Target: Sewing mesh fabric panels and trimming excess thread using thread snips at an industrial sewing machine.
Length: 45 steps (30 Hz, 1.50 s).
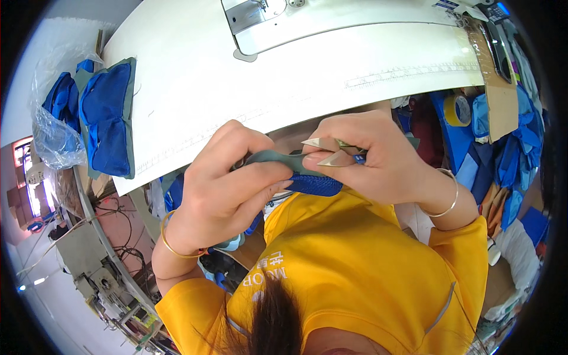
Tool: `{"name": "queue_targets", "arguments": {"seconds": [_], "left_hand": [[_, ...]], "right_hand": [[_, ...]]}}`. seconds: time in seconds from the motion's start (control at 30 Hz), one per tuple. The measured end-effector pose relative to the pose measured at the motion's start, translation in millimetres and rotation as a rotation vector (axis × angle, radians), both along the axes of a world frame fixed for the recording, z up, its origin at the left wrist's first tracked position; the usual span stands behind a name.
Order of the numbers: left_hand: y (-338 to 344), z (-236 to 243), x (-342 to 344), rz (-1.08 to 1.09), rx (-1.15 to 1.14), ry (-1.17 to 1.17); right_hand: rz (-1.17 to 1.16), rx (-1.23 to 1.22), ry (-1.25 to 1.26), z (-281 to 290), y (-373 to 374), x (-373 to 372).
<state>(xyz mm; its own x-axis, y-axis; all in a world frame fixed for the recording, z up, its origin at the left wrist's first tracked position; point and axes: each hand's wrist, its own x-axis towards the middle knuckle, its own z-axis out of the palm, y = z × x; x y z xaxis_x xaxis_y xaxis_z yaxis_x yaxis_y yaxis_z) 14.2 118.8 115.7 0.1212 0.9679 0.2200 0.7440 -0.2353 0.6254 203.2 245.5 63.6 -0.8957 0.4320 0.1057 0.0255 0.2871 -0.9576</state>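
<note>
Close in front of my chest, my left hand (222, 180) is closed on a small fabric piece (316, 185) with a grey-green side and a blue mesh side. Its thumb and fingers pinch the edge. Facing it, my right hand (387, 157) is closed around a pair of thread snips (335, 159). Two pointed metal blades stick out between thumb and fingers, apart and pointing left, beside the grey-green part of the cloth. Most of the snips' body is hidden in the palm. Whether the right fingertips also grip the cloth, I cannot tell.
A white sewing table (284, 83) with printed rulers lies ahead, a sewing machine bed (254, 18) at its far side. Blue-and-grey sewn pieces (109, 118) lie at its left edge beside a clear plastic bag (56, 136). Yellow tape (457, 110) and blue cloth heaps (515, 160) are at right.
</note>
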Motion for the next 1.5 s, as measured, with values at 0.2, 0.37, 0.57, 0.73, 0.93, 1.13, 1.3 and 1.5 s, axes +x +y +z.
{"name": "queue_targets", "arguments": {"seconds": [0.2, 0.37, 0.57, 0.73, 0.93, 1.13, 1.3, 1.5], "left_hand": [[-0.3, 12.9, -1.4, -0.018, -0.085, -0.006], [1.2, 5.8, -0.6, 0.049, 0.059, 0.203], [-4.4, -8.6, 0.7, -0.018, 0.141, 0.134], [-8.9, -14.7, -2.7, -0.003, 0.166, 0.055], [-6.4, -16.5, 2.2, -0.024, 0.151, 0.026], [-5.5, -19.6, 3.0, -0.064, 0.173, 0.016], [-1.3, -21.3, 5.2, -0.080, 0.170, 0.014], [0.1, -21.5, 6.7, -0.094, 0.170, 0.015]], "right_hand": [[-0.108, 0.052, 0.107, -2.9, -9.8, -11.5], [-0.233, 0.009, 0.074, 3.6, -10.7, -13.1], [-0.097, 0.156, 0.043, 9.9, 0.8, -3.8], [-0.082, 0.973, 0.086, 39.4, 9.2, 16.0], [-0.026, 1.227, 0.119, 37.4, 9.4, 22.9], [0.100, 1.238, 0.041, 44.8, 6.5, 24.2], [0.130, 1.255, 0.016, 47.4, 3.3, 22.3], [0.138, 1.280, -0.021, 48.7, -3.4, 21.3]]}}
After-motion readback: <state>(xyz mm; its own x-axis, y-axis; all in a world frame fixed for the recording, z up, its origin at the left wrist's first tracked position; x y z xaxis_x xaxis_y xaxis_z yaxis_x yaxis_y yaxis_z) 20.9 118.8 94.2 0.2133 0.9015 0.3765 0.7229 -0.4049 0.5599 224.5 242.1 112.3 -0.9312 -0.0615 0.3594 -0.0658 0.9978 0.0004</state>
